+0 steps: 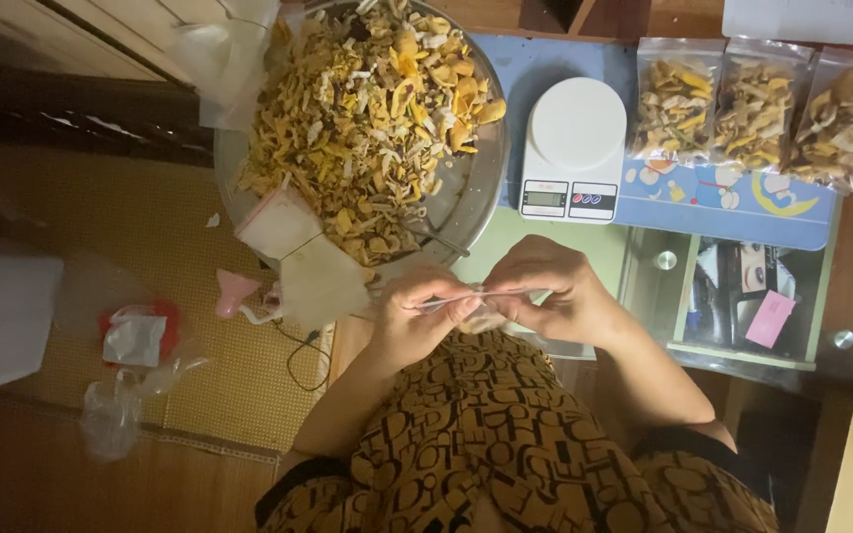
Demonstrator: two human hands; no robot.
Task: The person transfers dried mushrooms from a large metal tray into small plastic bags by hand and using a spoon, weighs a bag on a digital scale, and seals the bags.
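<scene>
Both hands meet just above the person's lap, each grip pinched together on the top edge of a small clear zip bag point(481, 308): the left hand point(417, 316) clamps its left end, the right hand point(550, 296) its right end. Beyond them on the counter point(584, 247) sits a round metal tray point(476, 188) heaped with dried yellow fruit chips point(367, 109), a white kitchen scale point(572, 148) beside it, and three filled bags point(762, 109) to the right.

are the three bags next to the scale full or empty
Full: all three bags right of the scale bulge with yellow and pale dried pieces.
</scene>
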